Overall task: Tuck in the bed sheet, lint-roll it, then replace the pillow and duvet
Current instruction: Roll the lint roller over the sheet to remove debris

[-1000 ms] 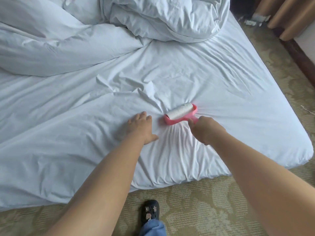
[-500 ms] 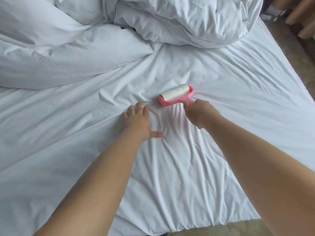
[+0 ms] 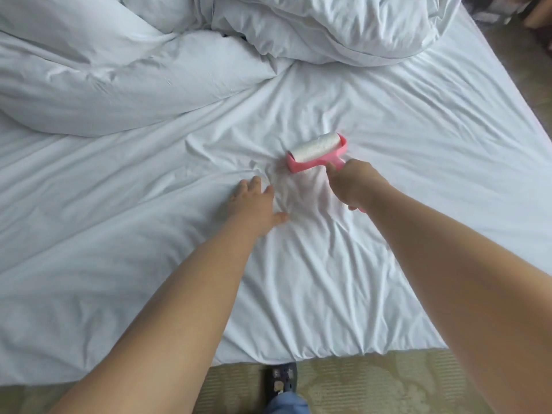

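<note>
Pink plastic frames the lint roller (image 3: 317, 151), whose white roll lies on the bed sheet (image 3: 388, 144) near the middle of the bed. My right hand (image 3: 351, 183) has its grip closed round the roller's handle, the fingers curled about it. My left hand (image 3: 254, 204) lies flat on the sheet just beside the roller, fingers straight and spread, holding nothing. Wrinkles fan out between the two hands. White duvet (image 3: 328, 25) is bunched along the far edge of the bed, touching the pillow (image 3: 104, 85) at the far left. One dark shoe (image 3: 280, 380) stands on the patterned carpet (image 3: 373, 380) at the near edge.
</note>
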The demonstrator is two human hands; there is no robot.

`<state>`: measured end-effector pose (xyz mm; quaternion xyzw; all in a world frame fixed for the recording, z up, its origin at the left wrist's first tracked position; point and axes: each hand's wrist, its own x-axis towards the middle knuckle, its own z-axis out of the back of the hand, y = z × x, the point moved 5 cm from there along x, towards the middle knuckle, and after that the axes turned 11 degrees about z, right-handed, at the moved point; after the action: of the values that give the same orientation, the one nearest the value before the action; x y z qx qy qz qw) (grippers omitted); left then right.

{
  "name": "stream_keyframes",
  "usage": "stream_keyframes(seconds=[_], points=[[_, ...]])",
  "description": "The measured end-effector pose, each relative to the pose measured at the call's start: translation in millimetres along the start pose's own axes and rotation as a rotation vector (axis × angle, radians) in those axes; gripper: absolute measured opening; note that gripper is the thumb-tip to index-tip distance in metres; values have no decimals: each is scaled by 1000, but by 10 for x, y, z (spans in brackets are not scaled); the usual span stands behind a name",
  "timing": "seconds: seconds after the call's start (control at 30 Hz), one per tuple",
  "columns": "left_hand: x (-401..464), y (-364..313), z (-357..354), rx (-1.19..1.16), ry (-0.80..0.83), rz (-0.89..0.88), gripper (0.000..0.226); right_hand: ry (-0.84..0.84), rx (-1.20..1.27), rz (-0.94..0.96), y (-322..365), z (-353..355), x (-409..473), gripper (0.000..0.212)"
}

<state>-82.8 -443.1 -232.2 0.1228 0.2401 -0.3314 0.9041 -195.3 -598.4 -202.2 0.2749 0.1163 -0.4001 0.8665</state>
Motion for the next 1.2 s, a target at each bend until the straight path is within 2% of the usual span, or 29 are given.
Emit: stream_keyframes(seconds=[0.23, 0.33, 0.47, 0.57, 0.67, 0.87, 1.03, 1.2], points=[[-837, -483, -398, 14, 42, -36, 76, 17, -43, 25, -686, -139, -951, 60], [-1220, -740, -509, 86, 8, -57, 72, 33, -69, 14, -956, -143, -1343, 59], [-1638, -907, -643, 171, -30, -67, 49, 57, -126, 23, -1312, -112, -1893, 57], [-1842, -899, -694, 275, 40, -62, 41, 40, -201, 40, -1460, 46, -2187, 55], [-1953, -815, -600, 334, 99, -14, 37, 9, -206, 99, -1345, 206, -2257, 54], [-1709, -410, -417, 245, -1, 77, 38, -14, -165, 164, -860, 31, -1922, 57], [-1203, 24, -324, 213, -67, 145, 62, 31, -166, 176, -501, -221, -1468, 59], [-630, 510, -139, 138, -37, 206, 87, 68, -163, 193, 164, -309, -773, 56]])
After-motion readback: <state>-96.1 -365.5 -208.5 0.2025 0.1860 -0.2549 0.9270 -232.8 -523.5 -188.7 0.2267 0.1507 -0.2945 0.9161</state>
